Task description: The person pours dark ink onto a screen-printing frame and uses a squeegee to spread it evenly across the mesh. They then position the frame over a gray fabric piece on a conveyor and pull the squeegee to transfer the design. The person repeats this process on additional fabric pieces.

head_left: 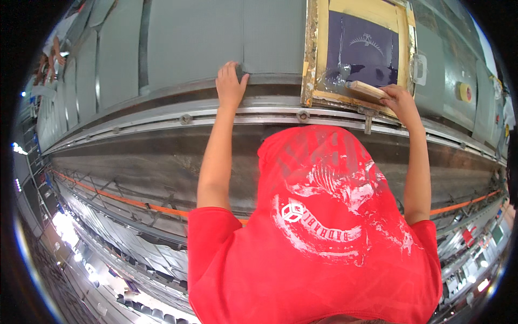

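at the screen [364, 59], squeegee [368, 89] in right hand [402, 102]

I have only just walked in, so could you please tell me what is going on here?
Someone in a red shirt grips a wooden-handled tool with the right hand at the near end of a framed purple screen. The left hand is at the near edge of a grey surface, with a small dark thing, unclear in kind, by the thumb.

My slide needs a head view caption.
Left hand at the edge of a grey panel; right hand holding a wooden squeegee over a framed screen.
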Action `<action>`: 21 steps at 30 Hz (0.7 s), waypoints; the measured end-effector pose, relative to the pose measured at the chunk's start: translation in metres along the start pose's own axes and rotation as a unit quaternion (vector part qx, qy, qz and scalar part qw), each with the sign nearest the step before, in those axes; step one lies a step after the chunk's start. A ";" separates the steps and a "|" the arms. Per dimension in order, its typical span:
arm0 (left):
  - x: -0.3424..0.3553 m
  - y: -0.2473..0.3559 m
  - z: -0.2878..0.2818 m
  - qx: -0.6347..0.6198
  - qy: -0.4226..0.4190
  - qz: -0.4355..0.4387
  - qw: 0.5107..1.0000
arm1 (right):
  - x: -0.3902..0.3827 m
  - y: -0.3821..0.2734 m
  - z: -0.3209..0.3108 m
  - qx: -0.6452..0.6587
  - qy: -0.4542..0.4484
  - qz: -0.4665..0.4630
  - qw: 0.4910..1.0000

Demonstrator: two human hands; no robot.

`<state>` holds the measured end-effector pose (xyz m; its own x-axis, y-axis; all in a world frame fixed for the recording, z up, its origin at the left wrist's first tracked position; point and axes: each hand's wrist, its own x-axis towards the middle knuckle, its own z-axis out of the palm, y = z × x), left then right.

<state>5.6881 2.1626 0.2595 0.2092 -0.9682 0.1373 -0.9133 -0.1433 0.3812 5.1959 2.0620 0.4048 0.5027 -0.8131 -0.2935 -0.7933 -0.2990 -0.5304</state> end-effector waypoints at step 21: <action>0.028 0.174 -0.043 -0.164 -0.100 0.186 0.964 | -0.018 0.010 0.015 -0.002 0.065 -0.062 0.996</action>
<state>5.5507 2.1191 0.3693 -0.2129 -0.9651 0.1529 -0.7454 0.2615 0.6132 5.1833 2.0812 0.3931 0.5485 -0.8275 -0.1202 -0.7293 -0.4031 -0.5528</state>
